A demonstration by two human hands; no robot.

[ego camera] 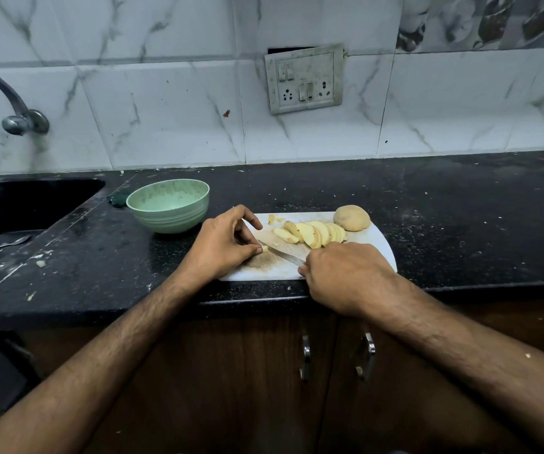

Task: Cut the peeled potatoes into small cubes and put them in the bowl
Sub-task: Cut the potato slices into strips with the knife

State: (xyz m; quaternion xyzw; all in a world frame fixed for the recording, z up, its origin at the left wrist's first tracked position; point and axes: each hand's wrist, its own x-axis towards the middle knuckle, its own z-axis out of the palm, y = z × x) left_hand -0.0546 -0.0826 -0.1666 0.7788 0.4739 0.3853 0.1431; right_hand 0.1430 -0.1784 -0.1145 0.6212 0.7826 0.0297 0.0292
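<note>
Potato slices [313,233] lie mid-frame on your cutting board [378,250]; your left hand [223,244] pinches a small piece [265,248], your right hand [339,273] grips the knife [283,255]. Bowl [168,204] sits upper left.

The cutting board [380,250] lies on the counter [460,217]. On the board lie potato slices [313,234]; a whole potato [352,217] lies right of them. The bowl [169,204] stands left of the board, the sink [18,204] further left.

My left hand [223,244] pinches a potato piece [264,249] on the cutting board [380,249]; my right hand [339,276] grips the knife [283,255].
</note>
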